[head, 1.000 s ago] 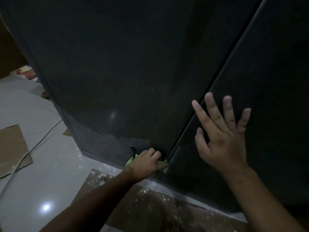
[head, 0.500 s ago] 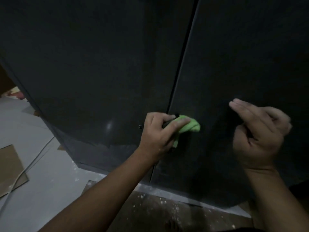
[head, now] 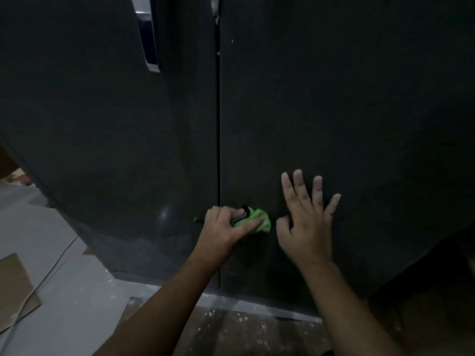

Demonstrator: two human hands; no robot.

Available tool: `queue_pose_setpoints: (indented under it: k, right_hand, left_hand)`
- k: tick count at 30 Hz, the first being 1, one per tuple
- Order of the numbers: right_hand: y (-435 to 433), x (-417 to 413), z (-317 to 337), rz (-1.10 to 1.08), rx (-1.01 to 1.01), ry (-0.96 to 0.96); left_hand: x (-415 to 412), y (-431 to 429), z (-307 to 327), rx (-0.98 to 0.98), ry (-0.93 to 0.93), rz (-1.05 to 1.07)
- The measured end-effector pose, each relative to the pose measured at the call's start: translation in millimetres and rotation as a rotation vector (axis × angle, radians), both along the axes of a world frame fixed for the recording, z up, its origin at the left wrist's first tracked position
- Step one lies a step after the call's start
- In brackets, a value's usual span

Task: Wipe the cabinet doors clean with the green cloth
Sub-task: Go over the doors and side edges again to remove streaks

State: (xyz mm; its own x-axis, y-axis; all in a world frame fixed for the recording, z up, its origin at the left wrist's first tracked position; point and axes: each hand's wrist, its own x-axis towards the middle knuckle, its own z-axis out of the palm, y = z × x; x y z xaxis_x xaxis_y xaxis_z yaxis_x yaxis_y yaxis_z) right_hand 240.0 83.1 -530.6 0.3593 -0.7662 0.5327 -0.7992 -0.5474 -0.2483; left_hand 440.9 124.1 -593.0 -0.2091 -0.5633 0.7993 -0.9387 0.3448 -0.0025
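Note:
Two tall dark cabinet doors fill the view, the left door [head: 115,140] and the right door [head: 359,111], split by a thin vertical gap. My left hand [head: 223,232] grips the bunched green cloth [head: 257,220] against the lower part of the right door, just right of the gap. My right hand [head: 307,222] lies beside the cloth with fingers spread straight, flat on or very close to the right door. A small dark knob [head: 196,220] sticks out of the left door near my left hand.
A shiny handle [head: 147,39] sits high on the left door. Pale floor [head: 51,253] with a thin cable [head: 55,265] and a cardboard sheet [head: 12,289] lies at the left. A speckled dark mat [head: 244,327] lies below the doors.
My left hand rose with the cloth from the bottom of the doors to the right door. My right hand curled, then spread flat again. The view swung up.

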Motion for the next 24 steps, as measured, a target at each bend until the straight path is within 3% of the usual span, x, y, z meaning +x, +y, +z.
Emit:
queue_pose_setpoints:
  k: [5,11,18,24]
  right_hand:
    - [-5,5,-56,-0.076,-0.038,0.126]
    - [-16,11,-66,-0.079,-0.259,0.111]
    - [-29,16,-81,-0.136,-0.383,0.143]
    - [-33,18,-86,-0.135,-0.426,0.128]
  left_hand:
    - [4,1,-53,0.086,-0.087,0.0]
    - [4,-2,-110,0.178,-0.104,-0.028]
    - [15,0,-171,0.326,-0.246,-0.082]
    - [53,13,-183,0.377,-0.281,0.034]
